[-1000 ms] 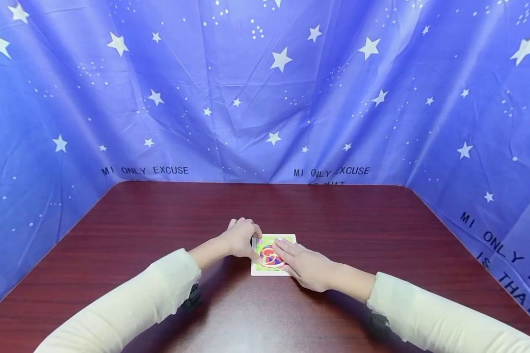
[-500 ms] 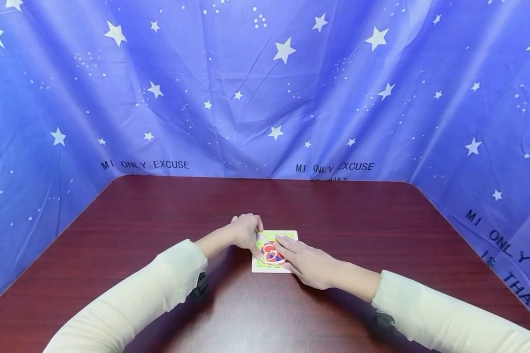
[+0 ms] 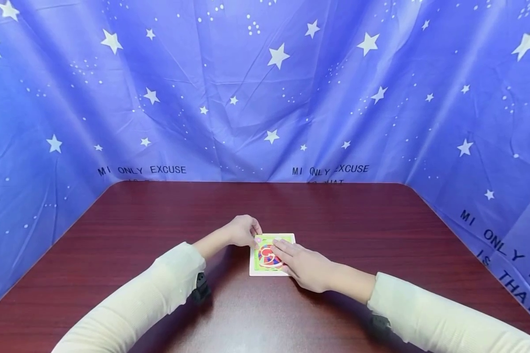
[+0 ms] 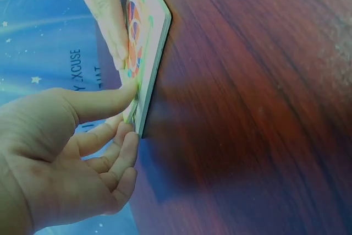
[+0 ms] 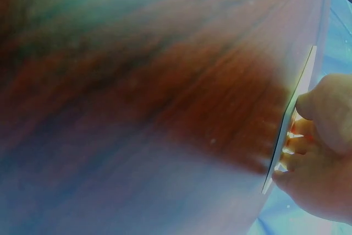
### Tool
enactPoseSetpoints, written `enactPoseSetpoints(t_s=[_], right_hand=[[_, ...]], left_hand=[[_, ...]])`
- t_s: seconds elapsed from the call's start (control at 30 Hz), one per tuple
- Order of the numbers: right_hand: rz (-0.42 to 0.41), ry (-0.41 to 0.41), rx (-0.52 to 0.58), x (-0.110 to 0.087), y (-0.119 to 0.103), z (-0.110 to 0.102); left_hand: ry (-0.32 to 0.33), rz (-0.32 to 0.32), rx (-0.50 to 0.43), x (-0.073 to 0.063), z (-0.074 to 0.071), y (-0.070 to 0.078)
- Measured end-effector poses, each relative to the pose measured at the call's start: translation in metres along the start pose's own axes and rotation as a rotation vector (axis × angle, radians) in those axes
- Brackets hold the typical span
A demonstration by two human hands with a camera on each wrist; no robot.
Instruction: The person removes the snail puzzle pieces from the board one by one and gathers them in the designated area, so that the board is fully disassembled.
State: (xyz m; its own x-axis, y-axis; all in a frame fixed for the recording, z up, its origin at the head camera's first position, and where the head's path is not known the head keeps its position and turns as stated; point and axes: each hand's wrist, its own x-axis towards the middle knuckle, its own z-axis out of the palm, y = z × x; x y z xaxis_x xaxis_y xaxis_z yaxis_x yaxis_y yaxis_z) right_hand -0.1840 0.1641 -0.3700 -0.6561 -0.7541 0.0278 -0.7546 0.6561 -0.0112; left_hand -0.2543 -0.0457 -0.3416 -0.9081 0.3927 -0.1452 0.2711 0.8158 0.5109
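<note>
A flat square puzzle board (image 3: 256,272) with a pale frame lies on the table. Its green picture carries a red and blue rounded figure with white curved lines. At the board's far left corner, my left hand (image 3: 243,230) pinches a thin green puzzle piece (image 4: 132,113) between thumb and fingers, its edge tipped up from the frame. The other left fingers are loosely bent beside the board. My right hand (image 3: 311,267) rests nearly flat on the right part of the picture, fingers straight, covering some of it. From the right wrist, only the board's thin edge (image 5: 291,111) shows.
The dark red wood-grain table (image 3: 181,211) reaches back to a blue curtain (image 3: 229,122) with white stars and printed words. The curtain also hangs along both sides. Pale sleeves (image 3: 145,289) cover both forearms, with a dark device (image 3: 200,287) under the left wrist.
My left thumb has slid from the board's left side up to the far left corner, where it now pinches a piece. The right hand stays on the board. The head view shifted slightly.
</note>
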Motion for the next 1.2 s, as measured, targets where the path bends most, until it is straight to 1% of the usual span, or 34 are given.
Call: enactPoseSetpoints(t_s=[0.13,0.23,0.3,0.37,0.5,0.6,0.7,0.83,0.97,1.2], right_hand=[[-0.002,-0.002,-0.009,0.0,0.0,-0.001],[-0.006,-0.003,-0.01,-0.001,0.001,-0.002],[-0.007,-0.004,-0.014,-0.001,0.001,-0.002],[-0.006,-0.005,-0.01,-0.001,0.001,-0.002],[-0.013,-0.006,0.002,-0.001,0.002,-0.002],[-0.019,-0.008,0.011,0.0,0.002,-0.001],[-0.01,-0.011,0.015,-0.001,0.002,0.0],[0.001,-0.011,0.029,-0.001,0.002,0.0],[-0.003,-0.012,0.046,-0.002,0.001,0.001],[-0.01,-0.007,0.075,-0.002,0.003,0.0]], left_hand=[[0.024,0.001,-0.013,0.002,-0.001,-0.001],[0.031,-0.007,-0.069,0.003,-0.004,-0.001],[0.019,-0.024,-0.143,0.004,-0.006,-0.001],[-0.004,-0.061,-0.238,0.006,-0.008,-0.002],[-0.06,-0.162,-0.418,0.012,-0.006,-0.007],[-0.08,-0.213,-0.498,0.015,-0.005,-0.011],[-0.078,-0.229,-0.545,0.015,-0.004,-0.012],[-0.056,-0.239,-0.588,0.014,-0.002,-0.013],[-0.049,-0.254,-0.639,0.012,0.0,-0.014],[-0.029,-0.242,-0.677,0.011,0.0,-0.019]])
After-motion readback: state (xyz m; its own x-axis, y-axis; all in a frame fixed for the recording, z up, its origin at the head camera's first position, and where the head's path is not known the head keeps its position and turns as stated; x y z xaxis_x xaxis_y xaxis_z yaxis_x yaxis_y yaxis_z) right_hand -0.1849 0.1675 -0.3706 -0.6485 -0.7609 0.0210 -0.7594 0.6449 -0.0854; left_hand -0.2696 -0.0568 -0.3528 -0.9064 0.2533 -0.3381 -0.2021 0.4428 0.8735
